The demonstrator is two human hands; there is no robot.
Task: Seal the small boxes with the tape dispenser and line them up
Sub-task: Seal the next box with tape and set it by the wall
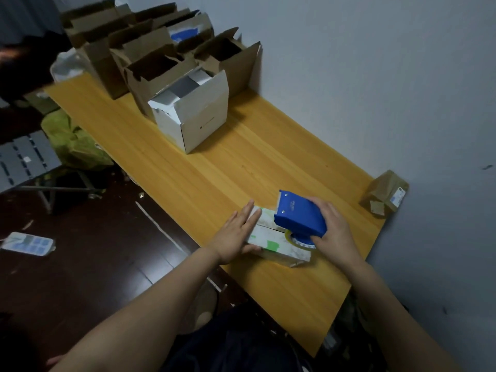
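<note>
A small white box with green print (273,242) lies near the front edge of the wooden table (214,167). My left hand (234,234) lies flat on its left side with straight fingers, holding it down. My right hand (332,226) grips the blue tape dispenser (299,214), which rests on top of the box. A roll of clear tape (299,241) shows under the dispenser's body. At the table's far end stands a larger white box (200,116) with grey tape over its flaps.
Several open brown cardboard boxes (150,52) crowd the table's far end against the wall. A small brown taped package (386,196) sits at the right edge by the wall. The floor on the left holds a green bag (72,140), a grey rack (24,159) and a pack (28,244).
</note>
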